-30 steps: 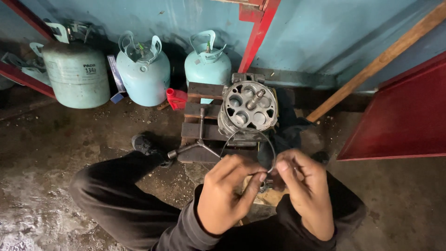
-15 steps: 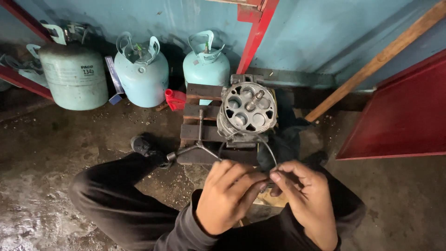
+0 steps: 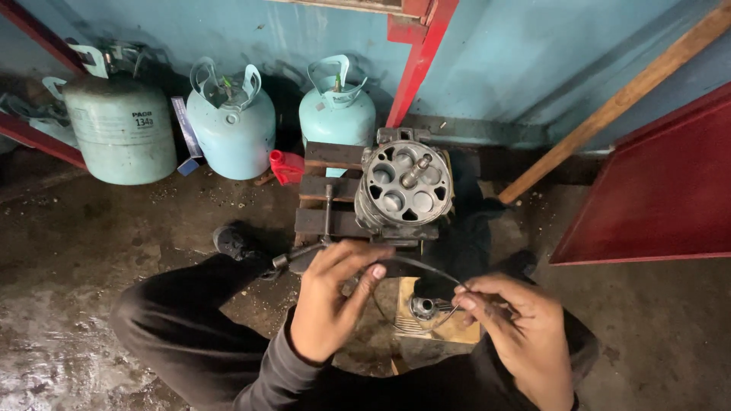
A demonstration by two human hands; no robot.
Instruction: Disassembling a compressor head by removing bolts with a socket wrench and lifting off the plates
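A thin black rubber ring (image 3: 426, 268) is stretched between my two hands, low in the middle of the head view. My left hand (image 3: 331, 301) pinches its left side, and my right hand (image 3: 518, 331) pinches its right side. Just beyond the ring stands a round grey metal compressor body (image 3: 405, 186) with several bores and a shaft in its open face. It rests on a dark wooden block (image 3: 327, 190). Below the ring, a small metal part (image 3: 421, 307) lies on a piece of cardboard (image 3: 457, 327).
Three pale blue-green gas cylinders (image 3: 228, 125) line the blue wall at the back. A red plastic cap (image 3: 286, 166) and a T-handle wrench (image 3: 324, 221) lie near the block. A red panel (image 3: 655, 190) and a wooden pole (image 3: 624, 99) lean at right. My dark trouser leg (image 3: 183, 312) crosses the left.
My hands have moved apart, spreading the black ring wider. My right hand has shifted to the right and lower; the left has risen slightly towards the compressor.
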